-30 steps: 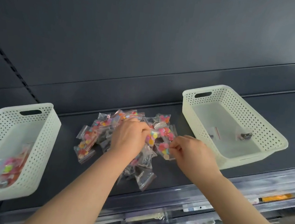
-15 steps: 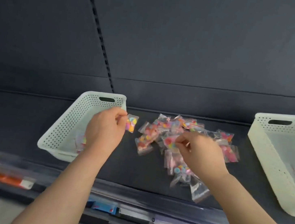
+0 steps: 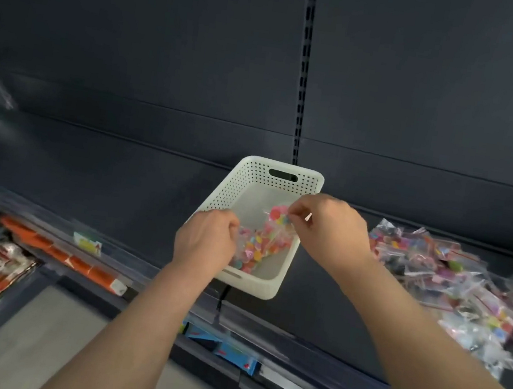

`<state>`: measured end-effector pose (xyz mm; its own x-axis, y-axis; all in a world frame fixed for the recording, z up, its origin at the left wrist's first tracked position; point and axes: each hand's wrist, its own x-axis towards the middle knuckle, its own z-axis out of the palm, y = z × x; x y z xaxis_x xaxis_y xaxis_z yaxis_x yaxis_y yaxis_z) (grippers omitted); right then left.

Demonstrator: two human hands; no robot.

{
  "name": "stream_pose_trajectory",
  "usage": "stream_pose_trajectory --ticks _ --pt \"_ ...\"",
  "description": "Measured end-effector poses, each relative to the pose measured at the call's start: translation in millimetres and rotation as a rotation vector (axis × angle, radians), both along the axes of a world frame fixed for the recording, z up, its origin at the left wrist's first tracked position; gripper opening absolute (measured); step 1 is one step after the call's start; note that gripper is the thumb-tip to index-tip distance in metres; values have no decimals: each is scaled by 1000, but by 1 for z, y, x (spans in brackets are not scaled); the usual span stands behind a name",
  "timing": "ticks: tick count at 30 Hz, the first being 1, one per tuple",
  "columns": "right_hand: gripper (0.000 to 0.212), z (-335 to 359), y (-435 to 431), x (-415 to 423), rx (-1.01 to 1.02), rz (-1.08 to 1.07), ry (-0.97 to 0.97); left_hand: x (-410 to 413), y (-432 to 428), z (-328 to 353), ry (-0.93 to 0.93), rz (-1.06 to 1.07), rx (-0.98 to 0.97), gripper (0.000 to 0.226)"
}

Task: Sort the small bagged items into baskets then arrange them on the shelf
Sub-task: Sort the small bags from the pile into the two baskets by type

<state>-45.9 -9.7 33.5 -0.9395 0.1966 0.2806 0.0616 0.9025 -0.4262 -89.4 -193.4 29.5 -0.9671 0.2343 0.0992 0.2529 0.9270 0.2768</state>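
The fingers of our left hand point(image 3: 205, 241) curl out of sight at the near rim of the basket point(image 3: 256, 177), so we cannot tell whether they hold anything. Our right hand point(image 3: 329, 231) pinches a clear bag point(image 3: 278, 214) of bright discs above this white perforated basket on the shelf point(image 3: 147, 212). The blurred pile point(image 3: 436, 269) beside it runs off-frame.

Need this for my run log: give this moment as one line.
stage: sorting | right hand: pinches bag over basket | left hand: at bags in basket, grip unclear | pile: on shelf, right of basket
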Motion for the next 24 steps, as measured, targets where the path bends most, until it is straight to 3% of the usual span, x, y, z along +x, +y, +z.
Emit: stream_pose_trajectory --ticks 6,13,20,24 --pt "24 -8 -8 -13 44 -7 -87 -2 6 11 42 -91 107 19" --pt "19 -21 56 56 61 -245 -69 18 74 13 39 -346 196 21" --pt "13 -40 123 162 -53 -525 -123 71 154 -8 -138 -740 88 20" --pt "17 -45 145 204 -108 -647 -157 104 184 -15 -266 -843 97 25"
